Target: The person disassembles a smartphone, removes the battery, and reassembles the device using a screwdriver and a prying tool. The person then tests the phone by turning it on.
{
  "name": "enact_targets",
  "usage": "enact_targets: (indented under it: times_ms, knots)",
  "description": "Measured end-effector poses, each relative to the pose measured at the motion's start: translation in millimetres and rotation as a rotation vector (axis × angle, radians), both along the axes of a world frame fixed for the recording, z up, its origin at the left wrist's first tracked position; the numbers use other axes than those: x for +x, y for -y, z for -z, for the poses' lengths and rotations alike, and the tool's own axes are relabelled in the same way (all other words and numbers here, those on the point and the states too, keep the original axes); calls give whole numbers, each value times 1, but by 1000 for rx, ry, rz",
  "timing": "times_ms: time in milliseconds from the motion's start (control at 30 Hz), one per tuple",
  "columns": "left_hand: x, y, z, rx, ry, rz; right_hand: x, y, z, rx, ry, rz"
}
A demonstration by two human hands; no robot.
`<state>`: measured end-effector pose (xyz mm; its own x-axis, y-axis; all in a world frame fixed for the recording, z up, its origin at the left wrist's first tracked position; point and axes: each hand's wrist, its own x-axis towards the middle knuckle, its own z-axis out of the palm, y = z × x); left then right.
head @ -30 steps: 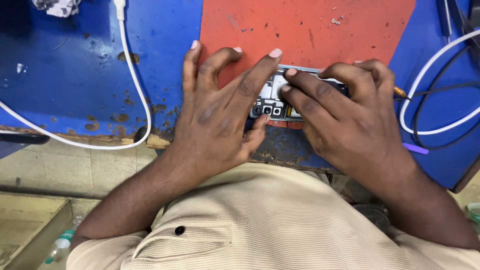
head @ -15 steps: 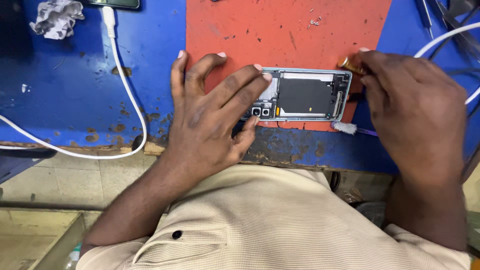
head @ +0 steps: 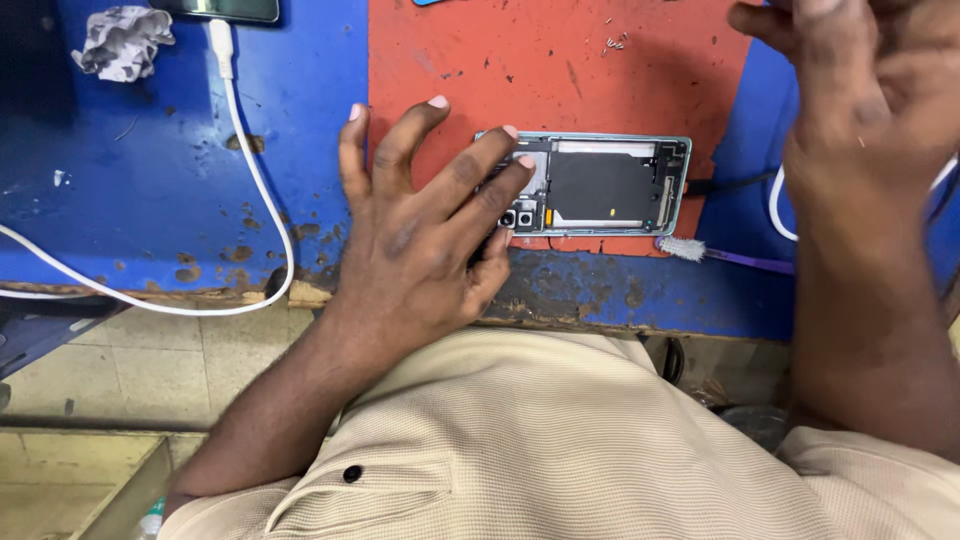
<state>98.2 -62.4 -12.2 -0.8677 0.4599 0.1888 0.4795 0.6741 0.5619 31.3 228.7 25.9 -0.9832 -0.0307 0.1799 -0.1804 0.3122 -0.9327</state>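
An opened phone [head: 610, 185] with its back cover off lies flat on a red mat [head: 560, 70], its dark inner plate and camera lenses showing. My left hand [head: 420, 240] holds the phone's left end down: two fingertips press on top and the thumb sits against the near edge, while the other fingers spread over the mat. My right hand [head: 860, 120] is raised off the bench at the upper right, close to the camera. Its fingers are cut off by the frame edge, so anything in them is hidden.
A small brush [head: 700, 250] with a purple handle lies just in front of the phone. Tiny screws [head: 615, 42] rest on the mat. On the worn blue bench [head: 150, 150] are a white cable [head: 255, 180], a crumpled tissue [head: 120, 42] and another phone [head: 215, 8].
My right hand has left the phone's right end and risen up to the right. My left hand stays on the phone's left end, with more of the phone now uncovered.
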Motion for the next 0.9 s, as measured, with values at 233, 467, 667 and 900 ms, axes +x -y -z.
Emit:
enact_targets:
  times_ms: [233, 467, 667, 900]
  knots:
    - [3, 1, 7, 2, -25, 17, -38, -15, 55, 38, -61, -69]
    - [1, 1, 9, -6, -19, 23, -40, -11, 54, 27, -19, -123]
    - [1, 2, 8, -3, -8, 21, -41, -12, 52, 29, -49, -143]
    - [0, 2, 6, 2, -7, 21, -36, -9, 54, 2, -17, -59]
